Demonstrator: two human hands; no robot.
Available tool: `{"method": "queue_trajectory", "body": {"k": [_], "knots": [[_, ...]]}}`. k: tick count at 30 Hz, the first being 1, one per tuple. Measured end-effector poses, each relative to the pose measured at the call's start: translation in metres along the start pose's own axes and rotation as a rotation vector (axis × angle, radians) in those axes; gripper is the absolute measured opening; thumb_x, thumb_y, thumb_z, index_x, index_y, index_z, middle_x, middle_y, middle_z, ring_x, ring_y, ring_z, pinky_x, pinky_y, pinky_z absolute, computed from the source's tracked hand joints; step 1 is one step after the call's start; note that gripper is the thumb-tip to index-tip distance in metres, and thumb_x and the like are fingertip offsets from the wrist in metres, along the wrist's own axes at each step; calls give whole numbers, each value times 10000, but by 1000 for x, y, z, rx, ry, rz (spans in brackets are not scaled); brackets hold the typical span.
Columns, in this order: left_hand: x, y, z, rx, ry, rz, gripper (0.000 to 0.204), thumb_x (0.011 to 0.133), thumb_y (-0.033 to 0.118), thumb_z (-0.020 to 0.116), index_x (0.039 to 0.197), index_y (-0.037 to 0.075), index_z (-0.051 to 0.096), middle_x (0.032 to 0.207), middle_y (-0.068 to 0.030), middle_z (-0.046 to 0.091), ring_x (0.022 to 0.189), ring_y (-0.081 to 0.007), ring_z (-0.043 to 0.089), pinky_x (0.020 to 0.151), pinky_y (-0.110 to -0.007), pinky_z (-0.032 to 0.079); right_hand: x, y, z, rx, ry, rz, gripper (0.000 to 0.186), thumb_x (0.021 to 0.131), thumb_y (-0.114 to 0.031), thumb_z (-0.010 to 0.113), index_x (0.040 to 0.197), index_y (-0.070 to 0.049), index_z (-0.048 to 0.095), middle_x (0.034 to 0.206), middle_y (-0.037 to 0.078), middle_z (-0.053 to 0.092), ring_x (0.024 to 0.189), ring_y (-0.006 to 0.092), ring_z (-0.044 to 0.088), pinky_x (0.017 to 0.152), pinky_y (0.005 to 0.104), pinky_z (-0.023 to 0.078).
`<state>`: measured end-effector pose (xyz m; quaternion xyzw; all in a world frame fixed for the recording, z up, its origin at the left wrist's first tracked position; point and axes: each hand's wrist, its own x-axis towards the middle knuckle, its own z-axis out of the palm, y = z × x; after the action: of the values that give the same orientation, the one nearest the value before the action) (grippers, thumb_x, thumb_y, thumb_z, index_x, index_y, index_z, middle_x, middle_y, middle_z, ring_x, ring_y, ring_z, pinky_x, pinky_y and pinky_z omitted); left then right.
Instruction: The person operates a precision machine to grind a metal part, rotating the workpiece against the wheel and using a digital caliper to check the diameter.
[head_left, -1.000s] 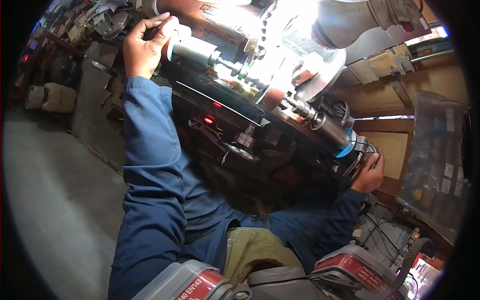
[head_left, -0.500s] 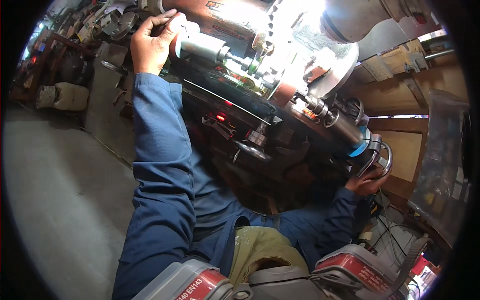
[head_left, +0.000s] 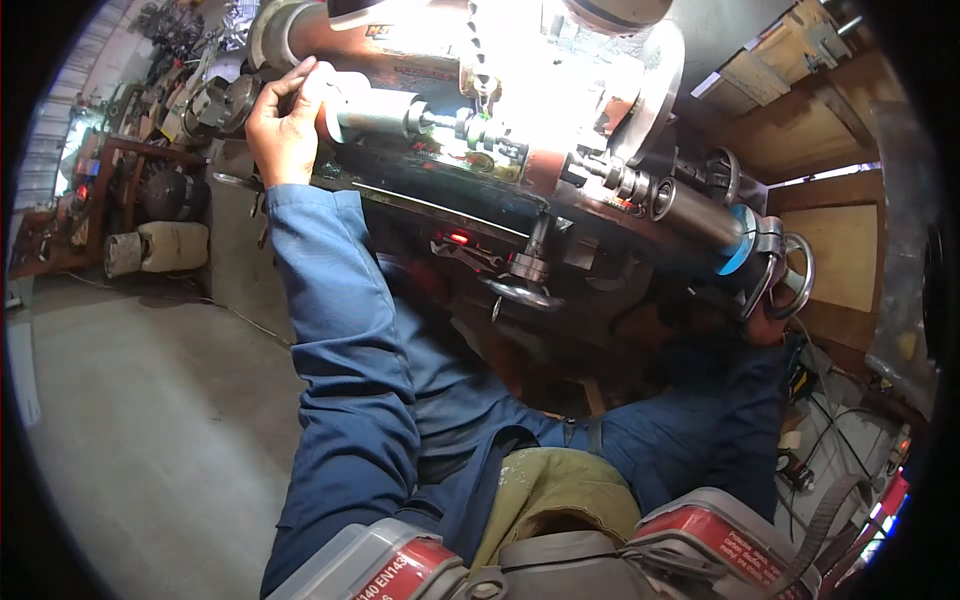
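Note:
A long machine runs slantwise across the upper middle, with a lobed metal shaft (head_left: 485, 135) set lengthwise on it. My left hand (head_left: 285, 125) is closed round the pale, rounded outer end of a light metal cylinder (head_left: 380, 112) at the shaft's left. At the right end, a steel cylinder with a blue band (head_left: 738, 240) carries a curved chrome handle (head_left: 800, 275). My right hand (head_left: 767, 326) is at the lower end of that handle, dim in shadow, its fingers hidden. A large pale wheel (head_left: 655, 90) stands behind the shaft, under strong glare.
Below the machine's front edge sits a chrome handwheel (head_left: 525, 292), with a spanner (head_left: 465, 255) near a red light. Wooden boards (head_left: 825, 240) stand at the right, cables (head_left: 830, 425) below them. A beige canister (head_left: 172, 248) lies at the left beyond the grey floor (head_left: 170, 400).
My view has shifted, so the machine appears a little further left and its handwheel more fully. My left hand keeps its hold on the cylinder's end. My right hand has sunk into shadow under the handle.

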<state>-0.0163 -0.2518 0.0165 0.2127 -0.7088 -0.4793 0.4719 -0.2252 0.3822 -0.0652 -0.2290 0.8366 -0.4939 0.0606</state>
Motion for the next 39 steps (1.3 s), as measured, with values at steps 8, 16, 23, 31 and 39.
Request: {"method": "queue_trajectory", "body": {"k": [8, 16, 23, 31, 39], "knots": [[0, 5, 2, 16, 0, -33, 186, 841, 102, 746, 944, -31, 668, 1066, -91, 706, 939, -121, 642, 845, -272, 514, 41, 26, -18, -34, -313, 141, 436, 942, -248, 544, 1257, 51, 501, 1152, 188, 598, 1053, 288, 592, 876, 392, 467], [1, 4, 2, 59, 6, -10, 150, 847, 82, 730, 920, -28, 657, 1097, -114, 696, 983, -141, 638, 902, -306, 504, 5, 28, -3, -107, -97, -62, 472, 955, -244, 533, 1300, 69, 455, 1192, 227, 576, 1087, 326, 586, 919, 402, 457], [2, -1, 1, 21, -22, 52, 115, 859, 69, 712, 889, -20, 646, 1114, -155, 686, 1003, -177, 640, 922, -330, 497, -26, -38, 40, -346, 465, -482, 513, 973, -252, 505, 1339, 94, 405, 1211, 271, 560, 1108, 359, 585, 949, 405, 453], [1, -4, -3, 21, -28, -12, 133, 867, 78, 702, 917, -30, 644, 1139, -192, 668, 1029, -204, 633, 934, -353, 494, 1, -121, 44, -765, 704, -394, 396, 1025, -209, 407, 1288, 69, 507, 1185, 254, 608, 1071, 367, 626, 892, 394, 496], [-3, -3, 0, 8, -19, 32, 165, 900, 132, 674, 838, 1, 595, 1027, -208, 684, 928, -225, 664, 922, -364, 494, 19, -147, 24, -705, 466, -140, 318, 1013, -186, 441, 1250, -49, 603, 1125, 161, 673, 1020, 285, 665, 844, 337, 515]]}}
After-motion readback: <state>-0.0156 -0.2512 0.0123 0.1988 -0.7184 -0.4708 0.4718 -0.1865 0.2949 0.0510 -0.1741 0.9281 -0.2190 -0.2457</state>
